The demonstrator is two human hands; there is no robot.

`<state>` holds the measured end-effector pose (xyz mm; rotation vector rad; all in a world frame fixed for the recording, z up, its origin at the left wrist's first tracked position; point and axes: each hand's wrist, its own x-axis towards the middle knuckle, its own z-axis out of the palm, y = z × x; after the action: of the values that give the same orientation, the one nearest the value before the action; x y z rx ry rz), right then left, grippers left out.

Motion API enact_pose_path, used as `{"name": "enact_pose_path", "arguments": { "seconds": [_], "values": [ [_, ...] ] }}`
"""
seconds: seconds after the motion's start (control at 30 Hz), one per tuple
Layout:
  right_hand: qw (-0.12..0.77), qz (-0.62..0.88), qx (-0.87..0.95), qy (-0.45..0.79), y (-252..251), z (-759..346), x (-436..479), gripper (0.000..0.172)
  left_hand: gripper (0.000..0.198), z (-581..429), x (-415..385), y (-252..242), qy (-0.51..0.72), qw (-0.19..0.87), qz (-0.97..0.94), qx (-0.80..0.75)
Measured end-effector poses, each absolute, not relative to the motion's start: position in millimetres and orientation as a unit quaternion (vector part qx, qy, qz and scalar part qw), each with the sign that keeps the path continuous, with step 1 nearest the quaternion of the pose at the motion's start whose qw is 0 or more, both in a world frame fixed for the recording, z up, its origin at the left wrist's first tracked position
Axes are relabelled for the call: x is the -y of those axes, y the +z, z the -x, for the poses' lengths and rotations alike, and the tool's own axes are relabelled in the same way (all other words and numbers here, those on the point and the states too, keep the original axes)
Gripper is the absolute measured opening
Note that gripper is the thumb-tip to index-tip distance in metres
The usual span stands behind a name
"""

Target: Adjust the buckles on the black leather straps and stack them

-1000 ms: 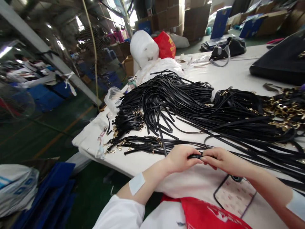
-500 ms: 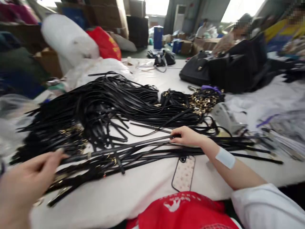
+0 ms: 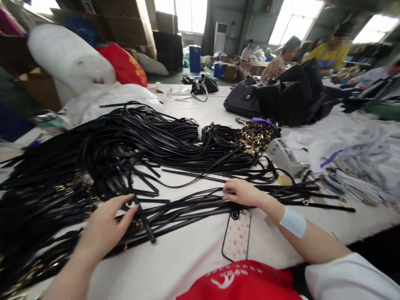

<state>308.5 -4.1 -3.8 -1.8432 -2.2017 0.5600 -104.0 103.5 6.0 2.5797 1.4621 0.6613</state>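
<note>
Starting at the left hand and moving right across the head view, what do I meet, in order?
Left hand → right hand → right forearm's patch → purple strip.

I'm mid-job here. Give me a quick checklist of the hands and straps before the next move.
1. Left hand free to grasp: ok; thumb and forefinger are apart.
2. Right hand holding a strap: cannot tell; it is over the front straps, but any grasp is hidden.
3. Front straps free of crossings: not ok; a loose strap end lies across them near the left hand.
4. Phone well away from the straps: not ok; its upper end lies right by them.
5. Gold clips beside the purple tie untangled: cannot tell; they are heaped too closely.
</note>
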Motion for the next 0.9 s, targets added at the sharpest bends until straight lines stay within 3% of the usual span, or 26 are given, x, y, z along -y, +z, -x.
{"name": "enact_pose_path", "arguments": {
  "seconds": [0.17,0.33,0.47,0.57,0.73,0.8,0.9],
  "values": [
    [0.143,0.648,0.738,0.124,-2.6,-310.9,-9.9,0.022,0.045,23.9,-63.6,-34.6,0.142,0.151,-0.891,-0.404],
    [0.16,0.633,0.755,0.06,-14.3,-304.3,-37.8,0.024,0.062,-8.8,-30.2,-65.6,0.084,0.143,-0.906,-0.39],
    [0.168,0.627,0.761,-0.013,-20.9,-293.4,-71.3,0.037,0.06,0.2,-22.7,-72.2,0.075,0.137,-0.907,-0.392],
    [0.165,0.618,0.768,-0.043,-15.1,-283.4,-85.3,0.03,0.061,3.9,-19.2,-71.3,0.089,0.13,-0.904,-0.398],
    [0.112,0.487,0.866,0.009,15.2,-233.6,-48.0,0.02,0.06,-6.2,-17.0,-36.8,0.224,0.059,-0.875,-0.425],
    [0.066,0.408,0.908,0.066,34.1,-216.8,-22.1,0.021,0.045,-9.1,-20.5,-12.8,0.201,0.108,-0.897,-0.38],
    [0.045,0.417,0.891,0.172,62.9,-224.9,4.2,0.025,0.027,-0.3,-28.3,17.5,0.078,0.257,-0.914,-0.305]
  ]
}}
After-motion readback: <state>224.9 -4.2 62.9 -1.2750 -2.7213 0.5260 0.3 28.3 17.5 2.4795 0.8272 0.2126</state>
